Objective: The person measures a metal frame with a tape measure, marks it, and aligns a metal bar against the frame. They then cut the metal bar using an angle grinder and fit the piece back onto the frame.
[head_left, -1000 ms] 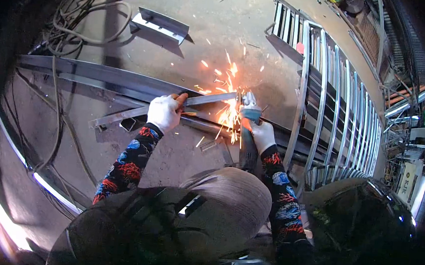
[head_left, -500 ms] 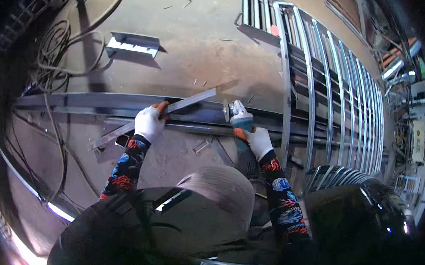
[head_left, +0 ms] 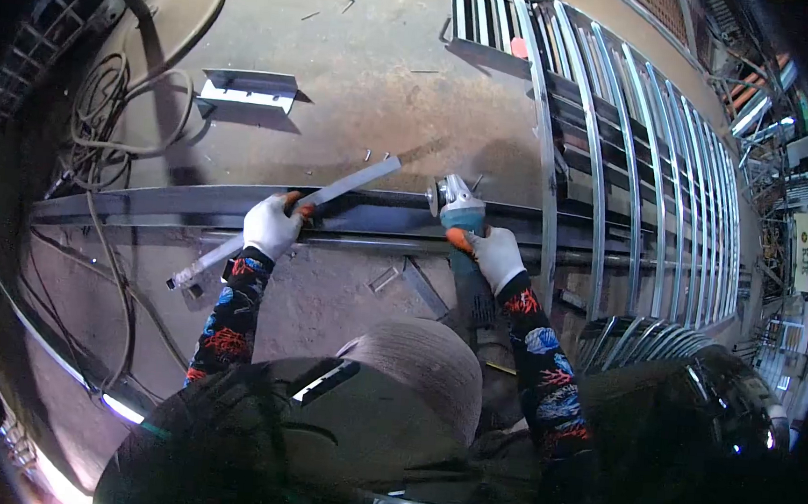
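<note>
My left hand [head_left: 273, 227], in a white glove with orange fingertips, is closed around a grey metal bar [head_left: 357, 179]. The bar slants from lower left to upper right, crossing over a long dark steel beam [head_left: 159, 199] on the floor. My right hand [head_left: 495, 257], gloved the same way, grips the teal body of an angle grinder [head_left: 461, 211]. The grinder's head points away from me. Its disc [head_left: 433, 198] faces left and is apart from the bar's far end. A thin round pipe [head_left: 367, 243] runs along the near side of the beam.
Ladder-like metal frames [head_left: 598, 163] lie to the right. A drilled angle piece [head_left: 248, 94] sits beyond the beam at left, near coiled cable [head_left: 105, 105]. A small metal bracket [head_left: 385, 279] lies on the floor close to me. Curved bars [head_left: 641, 339] are at lower right.
My left hand and the bar have shifted slightly left, and the bar's surface is turned more toward me. The grinder has tilted a little, its disc remaining clear of the bar.
</note>
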The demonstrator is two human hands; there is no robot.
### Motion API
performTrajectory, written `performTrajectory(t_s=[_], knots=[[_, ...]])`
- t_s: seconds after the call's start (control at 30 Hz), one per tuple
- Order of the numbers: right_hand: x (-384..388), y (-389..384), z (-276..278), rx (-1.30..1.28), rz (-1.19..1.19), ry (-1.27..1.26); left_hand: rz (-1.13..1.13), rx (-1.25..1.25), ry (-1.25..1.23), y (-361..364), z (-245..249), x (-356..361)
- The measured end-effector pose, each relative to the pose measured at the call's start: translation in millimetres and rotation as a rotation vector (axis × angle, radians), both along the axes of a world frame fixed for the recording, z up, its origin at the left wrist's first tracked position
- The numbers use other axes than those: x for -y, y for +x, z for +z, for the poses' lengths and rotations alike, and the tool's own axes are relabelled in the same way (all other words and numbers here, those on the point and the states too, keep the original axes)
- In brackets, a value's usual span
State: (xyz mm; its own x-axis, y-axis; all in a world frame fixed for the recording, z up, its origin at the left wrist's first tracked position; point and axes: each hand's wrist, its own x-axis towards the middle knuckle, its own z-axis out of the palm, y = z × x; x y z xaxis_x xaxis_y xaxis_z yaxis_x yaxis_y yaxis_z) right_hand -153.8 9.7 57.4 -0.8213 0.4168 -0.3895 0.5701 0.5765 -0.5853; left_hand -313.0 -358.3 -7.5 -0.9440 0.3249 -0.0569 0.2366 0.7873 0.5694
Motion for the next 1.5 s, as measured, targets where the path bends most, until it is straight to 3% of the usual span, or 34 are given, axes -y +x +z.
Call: performTrajectory(t_s=[0.2, 0.43, 0.5, 0.63, 0.7, 0.83, 0.93, 1.0, 1.07, 1.13, 1.2, 1.27, 1.3, 1.37, 1.43, 1.5], knots=[[2.6, -16.6, -24.8, 0.005, -0.103, -0.138, 0.041, 0.038, 0.029, 1.9, 0.3, -0.8], [9.8, -37.4, -1.8, -0.034, -0.047, -0.249, 0.059, 0.1, 0.018, 1.9, 8.1, -2.7], [7.2, -42.7, -5.6, -0.15, 0.019, -0.324, 0.065, 0.096, 0.015, 3.7, 10.4, -3.6], [15.2, -49.9, 2.8, -0.236, 0.11, -0.239, 0.058, 0.075, 0.018, 1.5, 7.2, -1.9], [15.0, -52.3, 1.1, -0.232, 0.06, -0.353, 0.05, 0.048, 0.012, 3.3, 11.9, -2.5], [5.0, -57.5, -11.7, -0.207, 0.107, -0.34, 0.046, 0.07, 0.018, 2.6, 13.6, -1.9], [-4.2, -63.8, -25.5, -0.164, 0.152, -0.23, 0.055, 0.036, 0.027, 4.6, 12.6, -1.3], [-10.7, -69.8, -40.8, -0.263, 0.167, -0.339, 0.056, 0.061, -0.004, 5.6, 21.3, -3.8], [5.2, -70.9, -16.7, -0.245, 0.104, -0.457, 0.053, 0.057, -0.002, 6.2, 21.1, -4.2], [2.0, -70.9, -21.2, -0.192, 0.158, -0.147, 0.052, 0.053, -0.003, 5.3, 22.6, -2.9], [-6.2, -61.7, -26.6, -0.252, 0.256, -0.122, 0.043, 0.084, -0.014, 4.7, 24.1, -3.6], [2.7, -55.7, -7.7, -0.212, 0.388, 0.234, 0.034, 0.093, -0.007, 4.2, 23.0, -3.2], [-0.6, -54.0, -22.4, -0.295, 0.29, 0.065, 0.027, 0.098, -0.002, 3.4, 22.2, -2.9], [13.9, -59.7, 5.6, -0.282, 0.301, 0.056, 0.04, 0.054, 0.012, 4.1, 13.3, -2.7], [12.8, -67.9, 5.8, -0.138, 0.279, 0.149, 0.053, 0.012, 0.021, 5.7, 10.3, -2.7], [15.1, -70.6, 6.3, -0.154, 0.27, 0.119, 0.058, -0.005, 0.011, 6.6, 14.5, -3.6]])
